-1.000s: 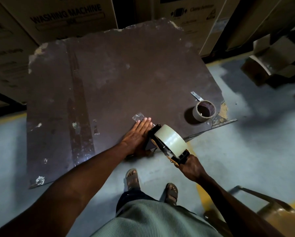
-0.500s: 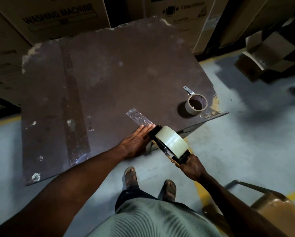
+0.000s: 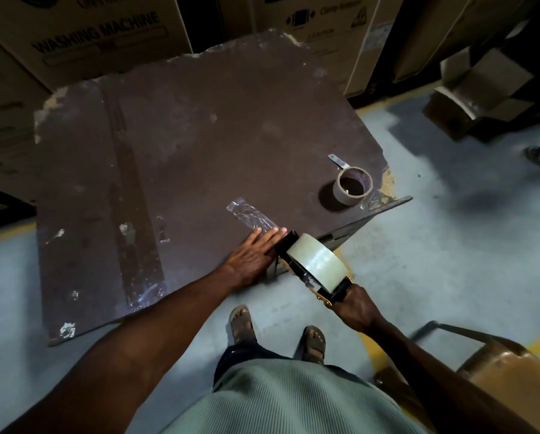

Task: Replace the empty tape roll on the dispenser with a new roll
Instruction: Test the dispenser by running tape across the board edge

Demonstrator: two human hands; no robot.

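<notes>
A full roll of clear tape (image 3: 317, 261) sits mounted in the black tape dispenser (image 3: 289, 242). My right hand (image 3: 356, 306) grips the dispenser's handle at the board's near edge. A strip of clear tape (image 3: 251, 216) runs from the dispenser's mouth up and left across the dark brown board (image 3: 184, 142). My left hand (image 3: 254, 255) lies flat, fingers together, pressing the strip's near end beside the dispenser. The empty cardboard core (image 3: 353, 185) stands on the board's right corner, apart from both hands, with a short tape tail (image 3: 337, 160) behind it.
Large cardboard cartons (image 3: 96, 36) stand behind the board. An opened box (image 3: 478, 98) lies at the right on the grey floor. A chair (image 3: 497, 368) is at my lower right. My sandalled feet (image 3: 278, 327) stand just below the board's edge. Old tape residue (image 3: 137, 245) marks the board.
The dispenser has been pulled back toward me, drawing out a longer strip of tape on the board. My left hand slid along with it, staying flat on the tape.
</notes>
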